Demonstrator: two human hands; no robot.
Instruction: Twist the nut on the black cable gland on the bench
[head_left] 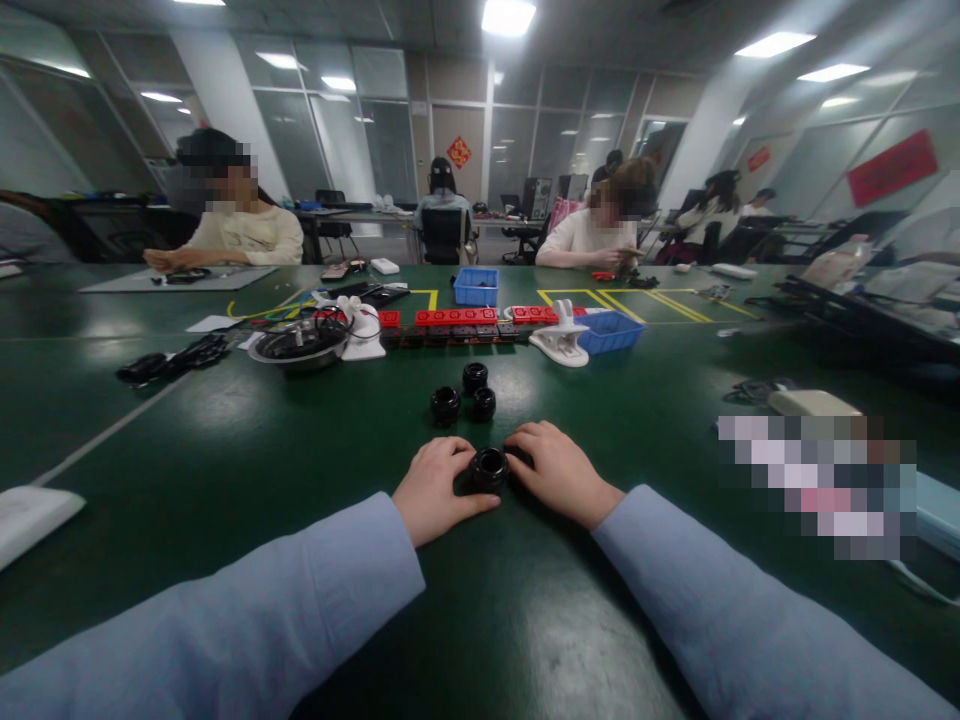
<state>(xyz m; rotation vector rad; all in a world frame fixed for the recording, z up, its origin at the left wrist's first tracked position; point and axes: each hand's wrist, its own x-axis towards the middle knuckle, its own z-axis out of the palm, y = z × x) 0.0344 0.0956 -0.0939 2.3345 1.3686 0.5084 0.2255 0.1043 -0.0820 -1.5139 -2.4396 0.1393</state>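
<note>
A shiny black, hollow round piece (490,467) stands on the green table between my two hands, its opening facing up. My left hand (442,488) wraps its left side, with the thumb along the front and the fingers behind. From the other side, the curled fingers of my right hand (561,472) press against the same piece; its thumb is mostly hidden. Just beyond stand three similar black pieces: one at the back (475,377), one at the left (445,404) and one at the right (484,403).
Across the table runs a row of red blocks (456,317), with white clips (562,335) by its ends. Two blue bins (477,287) and a metal bowl (300,345) of dark parts stand nearby. Black cables (180,357) lie left. Other people sit opposite.
</note>
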